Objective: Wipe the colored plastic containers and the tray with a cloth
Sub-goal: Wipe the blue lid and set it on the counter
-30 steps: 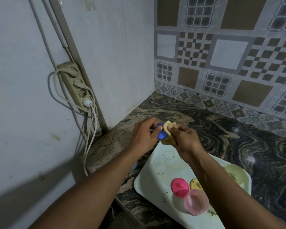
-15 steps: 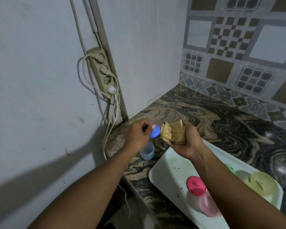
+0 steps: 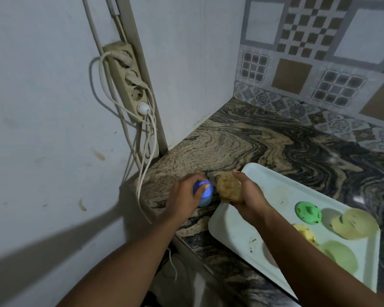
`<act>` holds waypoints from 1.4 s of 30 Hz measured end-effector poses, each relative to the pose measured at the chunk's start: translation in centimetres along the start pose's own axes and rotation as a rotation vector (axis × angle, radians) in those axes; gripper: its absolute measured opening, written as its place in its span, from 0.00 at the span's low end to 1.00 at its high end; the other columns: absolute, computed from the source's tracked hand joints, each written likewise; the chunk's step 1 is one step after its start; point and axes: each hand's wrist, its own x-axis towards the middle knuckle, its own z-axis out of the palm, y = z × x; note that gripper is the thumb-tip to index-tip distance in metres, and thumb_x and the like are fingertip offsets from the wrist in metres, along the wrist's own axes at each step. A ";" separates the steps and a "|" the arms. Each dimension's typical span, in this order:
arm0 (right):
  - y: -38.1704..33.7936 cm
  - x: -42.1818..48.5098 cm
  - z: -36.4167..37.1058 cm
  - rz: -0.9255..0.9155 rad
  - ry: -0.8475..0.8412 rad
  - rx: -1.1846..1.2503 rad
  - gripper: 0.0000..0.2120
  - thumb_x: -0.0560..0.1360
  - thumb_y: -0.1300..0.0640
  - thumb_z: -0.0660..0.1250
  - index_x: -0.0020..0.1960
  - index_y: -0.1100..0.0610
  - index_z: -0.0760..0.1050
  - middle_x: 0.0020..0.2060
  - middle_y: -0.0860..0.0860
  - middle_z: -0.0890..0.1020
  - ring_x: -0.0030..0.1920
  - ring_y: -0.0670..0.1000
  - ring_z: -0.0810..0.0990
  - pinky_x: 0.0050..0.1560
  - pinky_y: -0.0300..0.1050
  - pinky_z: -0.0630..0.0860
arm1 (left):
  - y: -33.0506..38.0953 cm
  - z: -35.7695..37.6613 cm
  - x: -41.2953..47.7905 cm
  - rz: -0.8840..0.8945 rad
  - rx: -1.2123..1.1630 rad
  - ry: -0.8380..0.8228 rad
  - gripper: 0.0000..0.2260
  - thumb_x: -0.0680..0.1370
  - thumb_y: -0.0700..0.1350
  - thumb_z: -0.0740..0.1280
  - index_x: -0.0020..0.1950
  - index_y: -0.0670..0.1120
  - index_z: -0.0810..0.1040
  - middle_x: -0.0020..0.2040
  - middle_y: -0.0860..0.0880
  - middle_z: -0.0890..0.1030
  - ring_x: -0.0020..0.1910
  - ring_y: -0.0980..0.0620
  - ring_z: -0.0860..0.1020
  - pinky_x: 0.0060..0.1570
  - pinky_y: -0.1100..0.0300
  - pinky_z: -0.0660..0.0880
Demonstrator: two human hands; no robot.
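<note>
Blue lid pressed onto a pale blue plastic cup [image 3: 205, 199] on the swirled marble counter [image 3: 242, 140].
Left hand [image 3: 186, 196] fingers clamp the round blue lid [image 3: 201, 187]; right hand [image 3: 248, 196] grips a crumpled tan cloth [image 3: 228, 188] over the white tray [image 3: 282, 191]. No legible writing.

My marbled stone counter [image 3: 264, 140] fills a corner. Left of it rises a plain grey wall [image 3: 42, 107] carrying a power strip [image 3: 129, 80] with dangling cords; behind it, patterned tiles [image 3: 319, 52].
</note>
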 end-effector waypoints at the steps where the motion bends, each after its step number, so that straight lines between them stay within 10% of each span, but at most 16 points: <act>1: 0.3 -0.1 0.0 -0.004 0.007 0.019 0.17 0.82 0.50 0.64 0.48 0.61 0.84 0.44 0.57 0.87 0.43 0.57 0.85 0.51 0.53 0.79 | 0.0 0.0 0.0 0.031 0.006 0.012 0.07 0.79 0.47 0.71 0.54 0.47 0.82 0.53 0.48 0.84 0.51 0.48 0.81 0.50 0.56 0.76; 28: 2.7 -1.0 0.8 -0.060 0.150 0.203 0.24 0.82 0.45 0.57 0.59 0.64 0.82 0.52 0.62 0.85 0.49 0.61 0.83 0.49 0.53 0.77 | -1.8 0.3 -0.6 0.167 0.160 -0.233 0.14 0.82 0.59 0.58 0.60 0.51 0.66 0.55 0.44 0.75 0.45 0.39 0.77 0.39 0.46 0.76; 42: 3.2 -1.2 0.7 -0.026 0.120 0.261 0.26 0.83 0.44 0.56 0.62 0.65 0.80 0.59 0.64 0.83 0.59 0.65 0.82 0.58 0.59 0.76 | -1.5 -0.2 -0.6 0.153 0.189 -0.278 0.22 0.77 0.58 0.71 0.61 0.48 0.67 0.59 0.43 0.75 0.48 0.38 0.77 0.39 0.53 0.70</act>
